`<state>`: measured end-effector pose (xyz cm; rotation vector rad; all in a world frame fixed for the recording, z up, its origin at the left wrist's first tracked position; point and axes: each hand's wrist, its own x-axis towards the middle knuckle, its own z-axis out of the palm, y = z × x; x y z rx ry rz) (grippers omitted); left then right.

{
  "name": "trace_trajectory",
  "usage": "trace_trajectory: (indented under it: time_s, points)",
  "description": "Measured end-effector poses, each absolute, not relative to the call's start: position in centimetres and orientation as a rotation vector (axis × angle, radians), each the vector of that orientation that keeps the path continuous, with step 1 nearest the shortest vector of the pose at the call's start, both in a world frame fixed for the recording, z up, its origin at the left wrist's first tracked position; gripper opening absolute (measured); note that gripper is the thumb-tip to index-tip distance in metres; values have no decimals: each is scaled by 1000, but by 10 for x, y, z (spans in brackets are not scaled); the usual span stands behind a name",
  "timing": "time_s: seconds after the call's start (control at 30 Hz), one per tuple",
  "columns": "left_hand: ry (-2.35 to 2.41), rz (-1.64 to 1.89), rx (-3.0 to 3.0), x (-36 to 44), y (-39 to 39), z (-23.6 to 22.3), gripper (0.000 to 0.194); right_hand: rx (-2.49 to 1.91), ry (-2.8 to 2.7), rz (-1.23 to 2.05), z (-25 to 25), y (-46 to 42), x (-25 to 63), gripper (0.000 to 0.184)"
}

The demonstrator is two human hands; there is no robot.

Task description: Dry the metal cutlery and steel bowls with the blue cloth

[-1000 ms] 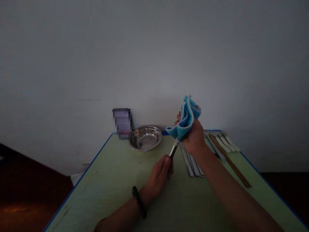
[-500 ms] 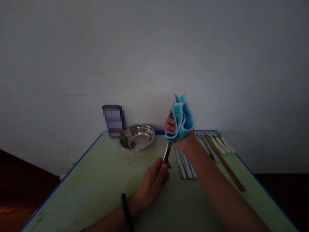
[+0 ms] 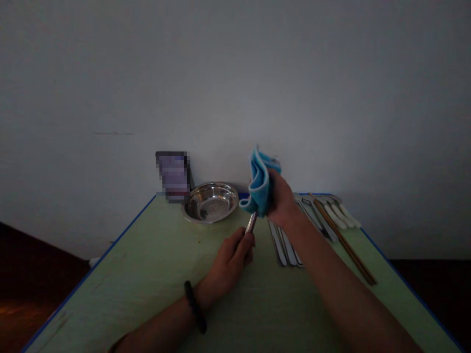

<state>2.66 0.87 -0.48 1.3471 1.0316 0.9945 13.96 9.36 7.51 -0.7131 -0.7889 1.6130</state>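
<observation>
My left hand (image 3: 233, 255) is closed round the lower end of a shiny metal utensil handle (image 3: 251, 223), held tilted above the table. The utensil's upper end is hidden inside a blue cloth (image 3: 260, 184) with a pale edge, so its kind does not show. Gripping that cloth around the utensil is my right hand (image 3: 281, 196), its fingers mostly behind the folds. Under my right forearm lie several metal utensils (image 3: 285, 247) side by side, partly covered by the arm.
A steel bowl (image 3: 209, 203) stands at the back of the green table (image 3: 147, 274), beside a blurred phone (image 3: 173, 176) leaning upright. To the right lie brown chopsticks (image 3: 346, 245), more metal cutlery (image 3: 319, 220) and several white-handled utensils (image 3: 340, 215). A wall (image 3: 235, 88) rises behind.
My right hand has turned and shifted slightly left with the cloth, showing its back now. My left hand keeps its hold on the handle, a little higher in view.
</observation>
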Motion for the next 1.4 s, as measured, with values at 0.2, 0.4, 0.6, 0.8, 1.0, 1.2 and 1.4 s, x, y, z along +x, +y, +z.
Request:
trace_trajectory:
  time_s: [0.2,0.4,0.6,0.8,1.0,1.2,1.4]
  points:
    - [986,711,1389,30,7,0,34,-585,-608,1673,96,99,166,21]
    - [947,568,1405,32,6,2,41,-533,-633,1711,97,91,158,25]
    - [947,585,1343,33,3,-2,39,-497,-637,1803,88,93,156,27]
    - [1003,644,1325,34,7,4,40,-543,-594,1875,75,93,144,30]
    - [1075,707,1336,33,12,7,42,-567,-648,1874,75,94,139,28]
    - [857,623,1257,24,19,-3,61,-449,-732,1772,89,101,164,34]
    - [796,538,1320,16,25,0,50,-419,-787,1702,95,99,173,32]
